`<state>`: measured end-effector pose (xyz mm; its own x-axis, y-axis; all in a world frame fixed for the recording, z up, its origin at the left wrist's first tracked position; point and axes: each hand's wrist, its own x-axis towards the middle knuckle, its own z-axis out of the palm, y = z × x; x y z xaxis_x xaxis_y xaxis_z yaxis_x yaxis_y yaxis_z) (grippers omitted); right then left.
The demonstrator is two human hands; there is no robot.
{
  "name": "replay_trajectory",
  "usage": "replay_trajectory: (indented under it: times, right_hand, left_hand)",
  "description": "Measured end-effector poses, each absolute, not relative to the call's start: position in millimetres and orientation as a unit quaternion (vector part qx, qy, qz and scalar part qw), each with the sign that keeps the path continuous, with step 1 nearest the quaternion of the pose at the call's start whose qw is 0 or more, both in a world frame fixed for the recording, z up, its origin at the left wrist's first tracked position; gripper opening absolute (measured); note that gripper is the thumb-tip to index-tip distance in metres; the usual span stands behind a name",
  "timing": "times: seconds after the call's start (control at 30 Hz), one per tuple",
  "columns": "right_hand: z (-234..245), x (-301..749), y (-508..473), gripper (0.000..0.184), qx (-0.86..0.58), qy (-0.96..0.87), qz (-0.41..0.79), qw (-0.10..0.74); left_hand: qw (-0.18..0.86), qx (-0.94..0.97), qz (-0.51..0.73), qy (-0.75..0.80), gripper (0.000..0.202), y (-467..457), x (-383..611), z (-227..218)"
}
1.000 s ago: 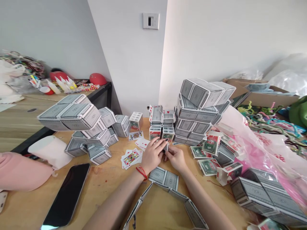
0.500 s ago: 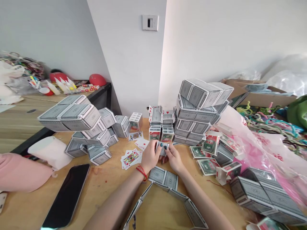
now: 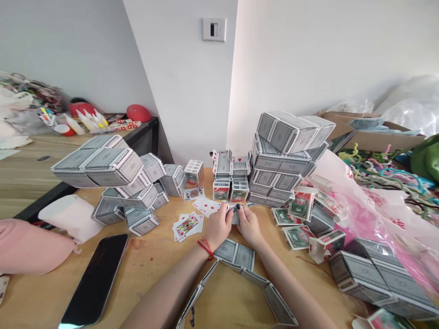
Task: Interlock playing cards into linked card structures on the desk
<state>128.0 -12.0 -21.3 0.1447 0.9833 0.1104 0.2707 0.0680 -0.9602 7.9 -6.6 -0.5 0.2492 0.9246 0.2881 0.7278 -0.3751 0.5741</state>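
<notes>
My left hand point(image 3: 218, 226) and my right hand point(image 3: 249, 225) meet over the middle of the wooden table point(image 3: 144, 269). Together they pinch a small folded playing card piece point(image 3: 235, 214) with a grey patterned back. My left wrist wears a red string. Just below my hands lies a chain of joined card blocks point(image 3: 236, 256) that bends toward me on both sides. Loose face-up cards point(image 3: 187, 225) lie left of my left hand.
Stacks of card cubes stand at left point(image 3: 103, 167) and behind my hands point(image 3: 288, 151). Card boxes point(image 3: 298, 237) and a pink plastic bag point(image 3: 370, 214) lie at right. A black phone point(image 3: 96, 278) lies front left, beside another person's pink sleeve point(image 3: 30, 246).
Both hands stayed together on the card piece, shifting slightly toward me and turning it between the fingers. Nothing else moved.
</notes>
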Motion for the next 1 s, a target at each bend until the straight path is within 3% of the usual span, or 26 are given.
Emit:
replay_trajectory:
  times: [0.27, 0.67, 0.9, 1.0]
  right_hand:
    - [-19.7, 123.8, -13.1, 0.041, -0.622, -0.596, 0.238, 0.449]
    - [-21.2, 124.6, -13.6, 0.048, -0.607, -0.541, 0.339, 0.472]
    - [-15.9, 125.9, -13.9, 0.051, -0.622, -0.49, 0.356, 0.496]
    - [-14.5, 127.5, -12.8, 0.05, -0.615, -0.476, 0.37, 0.508]
  left_hand:
    - [0.172, 0.744, 0.322, 0.559, 0.029, -1.0, 5.2, -7.0]
    - [0.217, 0.725, 0.371, 0.539, 0.047, -0.3, 4.6, -8.0]
    - [0.421, 0.671, 0.385, 0.474, 0.045, -2.5, 3.2, 0.9]
    - [0.415, 0.692, 0.365, 0.464, 0.035, -3.5, 3.9, 6.2]
